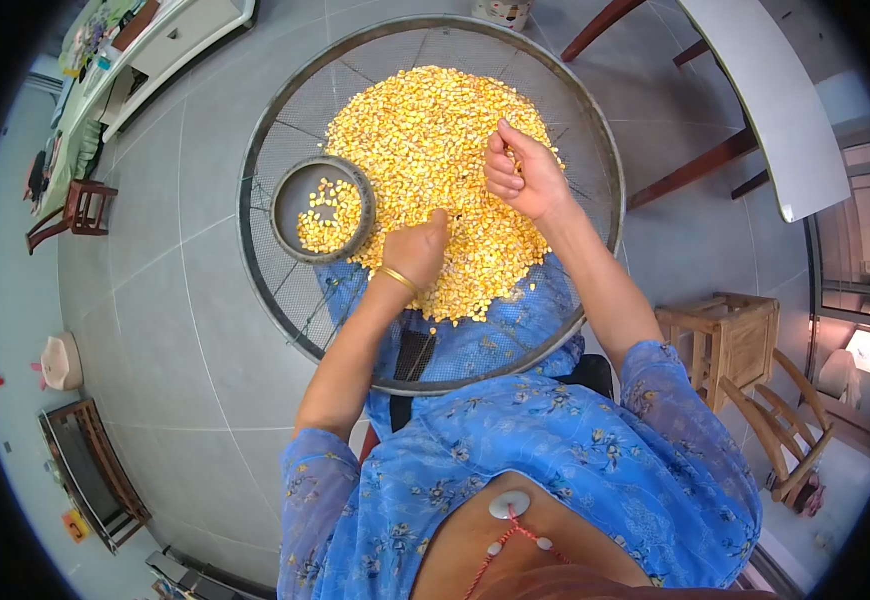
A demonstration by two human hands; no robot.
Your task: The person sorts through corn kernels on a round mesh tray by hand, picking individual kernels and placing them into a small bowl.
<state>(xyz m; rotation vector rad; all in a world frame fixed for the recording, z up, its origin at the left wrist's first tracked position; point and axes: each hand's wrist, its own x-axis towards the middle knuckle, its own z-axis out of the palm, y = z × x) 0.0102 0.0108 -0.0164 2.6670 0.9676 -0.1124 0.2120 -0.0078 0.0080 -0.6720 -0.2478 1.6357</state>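
A wide round mesh sieve (600, 130) rests over my lap with a heap of yellow corn kernels (435, 120) spread on it. On the sieve's left side sits a small dark round bowl (277, 208), partly filled with kernels. My left hand (417, 252), a gold bangle at its wrist, is at the heap's lower left, right of the bowl; its fingers point down and are mostly hidden. Over the right part of the heap, my right hand (525, 172) is closed with the fingers curled in; what lies inside them is hidden.
At the upper right stands a white table (785, 110) with dark wooden legs. A wooden chair (735, 340) is right of me. A white cabinet (180, 45) and a small red-brown stool (85, 208) are at the upper left. Grey tiles (175, 330) cover the floor.
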